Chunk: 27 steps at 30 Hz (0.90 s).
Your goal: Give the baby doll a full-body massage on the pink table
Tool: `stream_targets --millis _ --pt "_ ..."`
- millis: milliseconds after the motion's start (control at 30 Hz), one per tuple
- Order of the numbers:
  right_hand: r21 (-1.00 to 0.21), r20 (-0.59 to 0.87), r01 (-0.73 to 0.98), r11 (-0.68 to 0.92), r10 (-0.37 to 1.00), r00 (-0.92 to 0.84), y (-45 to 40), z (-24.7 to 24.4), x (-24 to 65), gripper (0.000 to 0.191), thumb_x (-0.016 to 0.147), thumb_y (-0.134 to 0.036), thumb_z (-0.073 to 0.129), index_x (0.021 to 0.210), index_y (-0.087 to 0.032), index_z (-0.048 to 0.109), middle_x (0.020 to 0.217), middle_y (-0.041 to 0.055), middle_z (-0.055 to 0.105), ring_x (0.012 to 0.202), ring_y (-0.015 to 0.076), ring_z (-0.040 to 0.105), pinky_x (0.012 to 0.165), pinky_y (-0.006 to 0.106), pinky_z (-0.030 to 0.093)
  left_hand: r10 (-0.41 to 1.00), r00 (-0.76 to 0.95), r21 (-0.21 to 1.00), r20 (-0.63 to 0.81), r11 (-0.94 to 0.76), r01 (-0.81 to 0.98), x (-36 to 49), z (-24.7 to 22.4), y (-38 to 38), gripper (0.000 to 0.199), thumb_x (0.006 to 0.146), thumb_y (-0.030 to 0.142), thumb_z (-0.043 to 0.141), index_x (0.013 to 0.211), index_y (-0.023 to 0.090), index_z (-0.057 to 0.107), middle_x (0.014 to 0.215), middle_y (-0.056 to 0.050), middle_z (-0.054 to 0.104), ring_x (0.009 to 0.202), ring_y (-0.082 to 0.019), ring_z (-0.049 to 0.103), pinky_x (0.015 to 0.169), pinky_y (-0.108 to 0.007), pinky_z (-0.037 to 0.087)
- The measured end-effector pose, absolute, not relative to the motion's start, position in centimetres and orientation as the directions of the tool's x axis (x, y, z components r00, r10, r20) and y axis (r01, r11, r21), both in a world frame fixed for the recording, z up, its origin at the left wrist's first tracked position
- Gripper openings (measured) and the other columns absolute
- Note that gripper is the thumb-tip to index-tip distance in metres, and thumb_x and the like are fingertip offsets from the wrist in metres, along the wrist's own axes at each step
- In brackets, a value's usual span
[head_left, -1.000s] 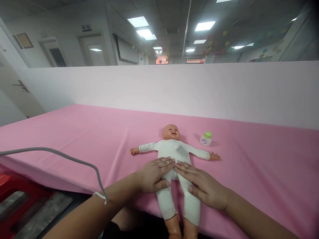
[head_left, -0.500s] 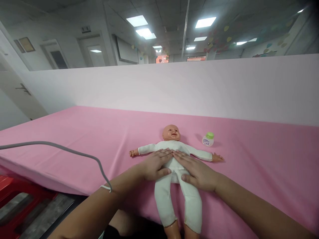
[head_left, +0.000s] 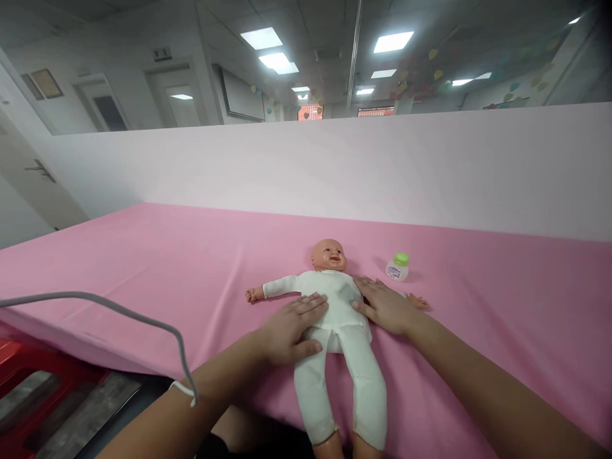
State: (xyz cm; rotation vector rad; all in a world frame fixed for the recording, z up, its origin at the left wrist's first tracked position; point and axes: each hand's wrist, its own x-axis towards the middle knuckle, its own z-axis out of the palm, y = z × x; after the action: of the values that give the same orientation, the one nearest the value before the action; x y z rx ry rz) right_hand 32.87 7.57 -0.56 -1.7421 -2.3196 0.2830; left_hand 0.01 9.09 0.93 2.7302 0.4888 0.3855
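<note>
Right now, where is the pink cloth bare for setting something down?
Beyond the grey cable, left of the white-clothed doll, and right of the green-lidded jar. Crowded: the doll's torso, with left hand and right hand there.

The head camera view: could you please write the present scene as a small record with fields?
Main thing: baby doll with bald plastic head and white cloth body, lying face up
Surface: smooth pink cloth
Left hand: open, on the doll's lower belly
Right hand: open, at the side of its torso, covering part of its arm
Beside doll's head: small clear jar, green lid
Near left forearm: grey cable
</note>
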Motion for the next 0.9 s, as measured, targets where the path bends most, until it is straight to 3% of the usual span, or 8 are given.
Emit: stream_targets --millis 133,267,367,700,900 --pt "-0.284 0.096 0.931 0.229 0.973 -0.211 5.5 -0.3 32.8 0.088 0.1 -0.075 0.036 0.164 -0.016 0.035 0.168 0.0148 0.036 0.156 0.0365 0.032 0.127 0.057 0.029 0.347 0.918 0.372 0.192 -0.892 0.259 -0.7 1.7 7.0 0.091 0.098 0.069 0.05 0.167 0.015 0.024 0.171 -0.017 0.026 0.16 -0.034 0.023 0.131 -0.054 0.019" --pt "-0.348 0.128 0.876 0.333 0.943 -0.308 2.0 0.2 31.2 0.088 0.1 -0.072 0.043 0.168 -0.02 0.024 0.173 0.0101 0.025 0.159 0.0343 0.026 0.128 0.055 0.028 0.264 0.944 0.403 0.198 -0.9 0.168 -0.5 2.6 4.9 0.089 0.098 0.069 0.049 0.166 0.016 0.029 0.169 -0.017 0.031 0.157 -0.034 0.031 0.131 -0.052 0.019" --pt "-0.4 0.077 0.849 0.347 0.935 -0.346 0.3 0.6 29.8 0.083 0.102 -0.07 0.043 0.167 -0.022 0.027 0.172 0.0089 0.025 0.158 0.0336 0.027 0.128 0.055 0.03 0.252 0.948 0.431 0.195 -0.89 0.148 0.1 2.7 4.9 0.084 0.098 0.07 0.046 0.163 0.017 0.038 0.168 -0.015 0.035 0.155 -0.034 0.036 0.131 -0.051 0.022" --pt "-0.451 0.017 0.835 0.316 0.938 -0.346 0.6 0.2 29.2 0.084 0.101 -0.071 0.043 0.167 -0.02 0.029 0.172 0.0098 0.025 0.159 0.0337 0.025 0.127 0.056 0.031 0.385 0.907 0.381 0.172 -0.875 0.299 4.1 2.2 11.9 0.064 0.107 0.053 0.036 0.159 0.018 0.044 0.165 -0.012 0.042 0.155 -0.029 0.037 0.131 -0.051 0.021" --pt "-0.455 0.049 0.823 0.339 0.933 -0.357 0.5 0.0 29.2 0.081 0.103 -0.069 0.042 0.166 -0.021 0.029 0.172 0.009 0.026 0.159 0.033 0.026 0.128 0.056 0.029 0.634 0.751 0.373 0.186 -0.753 0.543 3.3 0.6 16.6 0.065 0.109 0.052 0.028 0.156 0.011 0.047 0.163 -0.015 0.045 0.155 -0.026 0.038 0.13 -0.046 0.027"
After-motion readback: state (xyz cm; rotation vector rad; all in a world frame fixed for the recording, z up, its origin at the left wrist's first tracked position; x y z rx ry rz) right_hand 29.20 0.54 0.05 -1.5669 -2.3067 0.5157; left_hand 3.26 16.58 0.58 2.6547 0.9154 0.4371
